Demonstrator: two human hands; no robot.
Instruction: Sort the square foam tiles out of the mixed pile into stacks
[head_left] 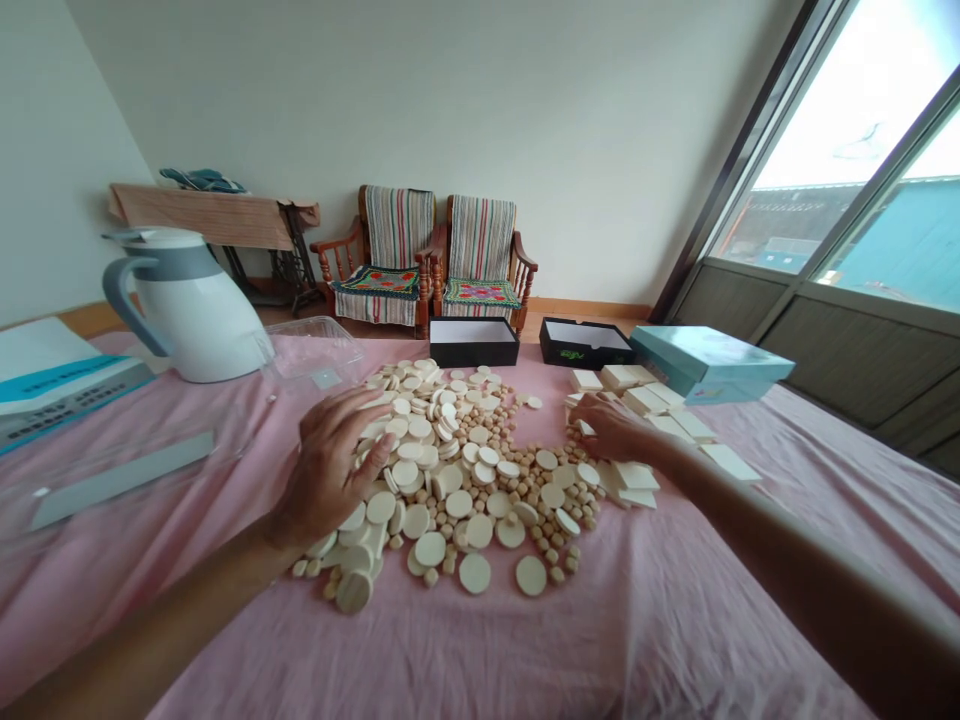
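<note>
A wide heap of pale round wooden discs (430,549) and small wooden cubes (489,428) covers the middle of the table. My left hand (335,462) lies on the heap's left side, fingers apart and thumb stretched out over the discs. At the right edge of the heap my right hand (616,432) has its fingers bent down and closed around a pale wooden piece (585,428), whose shape is mostly hidden. Square wooden tiles (664,398) lie in a loose pile beside and behind that hand, with a few more tiles (636,478) in front of it.
A pink cloth (480,660) covers the table. Behind the heap stand two open black boxes (474,354) (585,345) and a light-blue box (709,362). To the left are a white jug (196,310), a clear plastic tray (319,352) and clear plastic packaging (127,480).
</note>
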